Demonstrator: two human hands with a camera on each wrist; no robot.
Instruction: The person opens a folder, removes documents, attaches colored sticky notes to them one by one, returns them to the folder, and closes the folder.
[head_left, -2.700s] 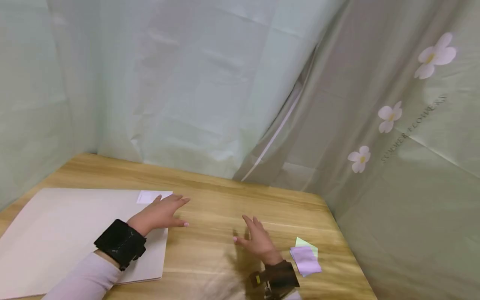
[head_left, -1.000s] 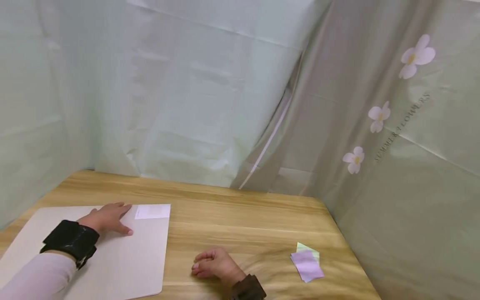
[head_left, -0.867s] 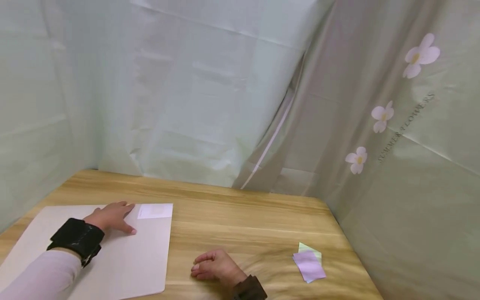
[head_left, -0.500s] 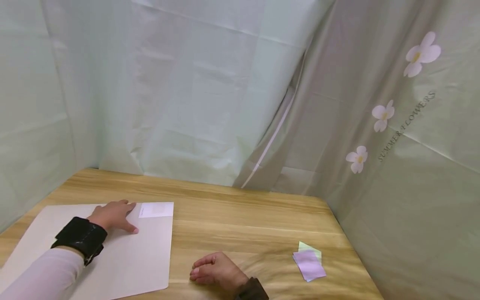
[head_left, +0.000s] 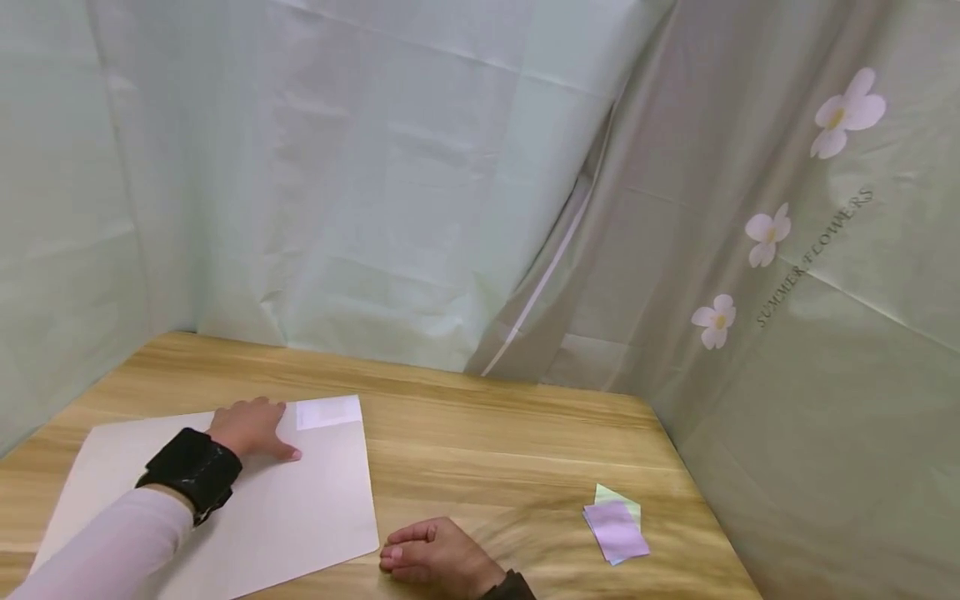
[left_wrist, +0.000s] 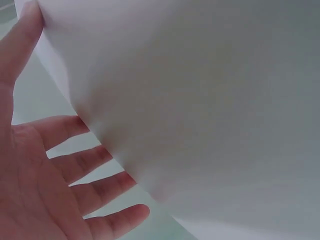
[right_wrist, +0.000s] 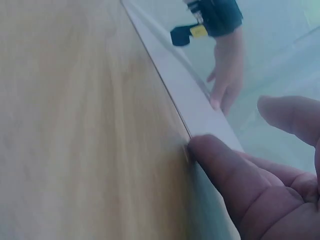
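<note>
Head view, white board (head_left: 300, 517): large, at the lower left of the frame on the wooden table (head_left: 465, 442); a pale label (head_left: 330, 412) sits in its upper right corner.
Head view, left hand (head_left: 251, 429): at the board's upper edge, left of the label; thumb held away from the fingers. A black wristband (head_left: 191, 471) and pale sleeve (head_left: 112, 550) run to the lower left.
Head view, right hand (head_left: 442, 557): bottom centre, at the board's lower right corner; fingers loosely bent and close together.
Head view, paper notes (head_left: 618, 532): lower right, well apart from both hands; purple over pale green, a blue sliver beneath.
Head view, curtains (head_left: 390, 167): pale, across the upper frame; white flowers (head_left: 842, 117) and "SUMMER FLOWERS" lettering (head_left: 817, 254) at right.
Left wrist view, left hand: left side, palm showing; fingers straight and spread, three meeting the board's slanting edge, the lowest fingertip clear of it. Whether those three reach under the edge, I cannot tell.
Left wrist view, white board: fills the right and top.
Right wrist view, right hand: lower right; one fingertip touches the board's edge near centre, another digit stands apart above it.
Right wrist view, white board: narrow strip from top centre down to that fingertip; left hand on its far side, upper right.
</note>
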